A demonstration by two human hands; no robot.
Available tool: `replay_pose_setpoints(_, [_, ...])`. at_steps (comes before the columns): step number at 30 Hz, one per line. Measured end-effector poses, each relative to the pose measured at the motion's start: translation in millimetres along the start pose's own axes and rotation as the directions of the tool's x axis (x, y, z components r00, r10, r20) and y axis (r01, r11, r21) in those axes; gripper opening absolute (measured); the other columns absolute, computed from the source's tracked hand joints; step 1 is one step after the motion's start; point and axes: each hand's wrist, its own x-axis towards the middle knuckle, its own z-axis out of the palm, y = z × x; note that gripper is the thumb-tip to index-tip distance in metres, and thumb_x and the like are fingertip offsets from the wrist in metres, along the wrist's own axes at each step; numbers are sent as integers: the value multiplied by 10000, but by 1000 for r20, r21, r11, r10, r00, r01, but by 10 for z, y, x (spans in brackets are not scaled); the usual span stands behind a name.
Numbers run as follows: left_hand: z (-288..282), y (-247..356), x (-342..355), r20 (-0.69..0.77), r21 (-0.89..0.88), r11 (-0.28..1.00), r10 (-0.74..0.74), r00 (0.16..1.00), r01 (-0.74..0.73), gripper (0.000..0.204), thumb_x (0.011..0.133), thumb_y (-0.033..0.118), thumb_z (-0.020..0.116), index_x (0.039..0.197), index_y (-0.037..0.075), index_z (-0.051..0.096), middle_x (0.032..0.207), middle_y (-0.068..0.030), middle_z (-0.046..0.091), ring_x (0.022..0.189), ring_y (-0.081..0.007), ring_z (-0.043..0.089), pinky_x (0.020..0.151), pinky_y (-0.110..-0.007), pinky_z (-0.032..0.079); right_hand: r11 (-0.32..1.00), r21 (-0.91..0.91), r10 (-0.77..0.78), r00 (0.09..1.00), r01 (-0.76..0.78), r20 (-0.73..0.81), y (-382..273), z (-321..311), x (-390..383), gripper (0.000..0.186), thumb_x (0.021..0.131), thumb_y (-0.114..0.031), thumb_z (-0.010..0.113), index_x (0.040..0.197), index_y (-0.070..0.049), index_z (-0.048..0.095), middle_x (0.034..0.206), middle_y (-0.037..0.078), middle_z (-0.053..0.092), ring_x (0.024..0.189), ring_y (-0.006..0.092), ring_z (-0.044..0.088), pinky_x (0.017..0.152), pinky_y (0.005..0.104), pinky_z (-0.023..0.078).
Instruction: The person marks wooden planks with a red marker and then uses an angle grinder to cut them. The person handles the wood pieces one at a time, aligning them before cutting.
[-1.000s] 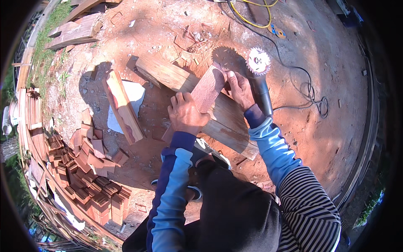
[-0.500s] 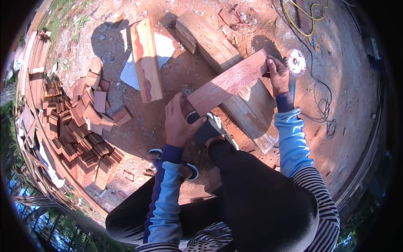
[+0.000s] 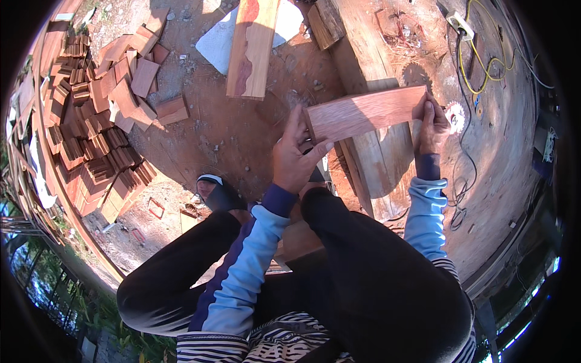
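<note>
A short reddish-brown wooden board [image 3: 369, 112] is held level across the front of me. My right hand [image 3: 433, 130] pinches its right end, thumb on the near side and the other fingers partly hidden. At the board's left end is my left hand [image 3: 295, 157], its fingers along the end and its thumb by the lower corner. Below the board lies a thick squared timber [image 3: 384, 163], slanting from far to near right. Just beyond my right hand a round toothed saw blade [image 3: 455, 117] shows; whatever carries it is mostly hidden.
A two-toned plank [image 3: 254, 54] rests on a white slab [image 3: 212, 45]. Many cut wood pieces [image 3: 91, 139] are heaped at the left. A white power socket [image 3: 460, 25], a yellow cable [image 3: 484, 69] and a dark cord [image 3: 465, 157] lie at the right.
My left hand has come up to the board's left end, where it was apart before. The board has turned closer to level. The view has shifted, so the ground things sit differently.
</note>
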Motion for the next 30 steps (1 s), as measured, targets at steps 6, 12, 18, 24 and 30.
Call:
replay_pose_setpoints(6, [129, -107, 0, -120, 111, 982, 165, 979, -152, 625, 918, 59, 578, 1431, -62, 243, 1311, -181, 520, 1182, -185, 511, 945, -270, 429, 998, 1, 55, 996, -55, -73, 235, -16, 18, 296, 935, -154, 574, 1169, 21, 621, 1102, 93, 664, 991, 138, 607, 880, 277, 478])
replay_pose_setpoints(12, [160, 53, 21, -114, 328, 941, 131, 985, -87, 546, 948, 121, 545, 1398, -79, 307, 1386, -189, 458, 1227, -170, 464, 998, -264, 369, 997, 67, 48, 995, -42, -90, 192, 12, 24, 261, 928, -140, 593, 1148, -12, 646, 1039, 64, 676, 866, 114, 630, 743, 237, 521])
replay_pose_setpoints(18, [154, 29, 15, -116, 481, 874, 150, 982, -77, 527, 962, 164, 525, 1404, -43, 325, 1094, -172, 619, 962, -85, 524, 835, -230, 433, 984, 115, 145, 986, -134, -87, 105, 22, 4, 325, 912, -153, 604, 1169, 46, 612, 1119, 107, 658, 1013, 156, 601, 913, 296, 467])
replay_pose_setpoints(24, [172, 71, 9, -122, 539, 841, 142, 982, -55, 518, 965, 186, 516, 1409, -10, 335, 734, -108, 535, 725, -77, 482, 688, -224, 438, 981, 123, 158, 985, -149, -70, 60, 10, -6, 321, 906, -155, 612, 1161, 39, 619, 1114, 103, 659, 1012, 155, 601, 908, 299, 469])
replay_pose_setpoints(30, [108, 46, 25, -84, 485, 871, 128, 988, -72, 522, 968, 180, 508, 1421, -5, 324, 978, -169, 607, 881, -104, 548, 772, -229, 452, 986, 93, 146, 987, -139, -69, 44, 19, -12, 296, 916, -143, 594, 1154, 31, 626, 1091, 92, 659, 959, 144, 609, 851, 284, 489])
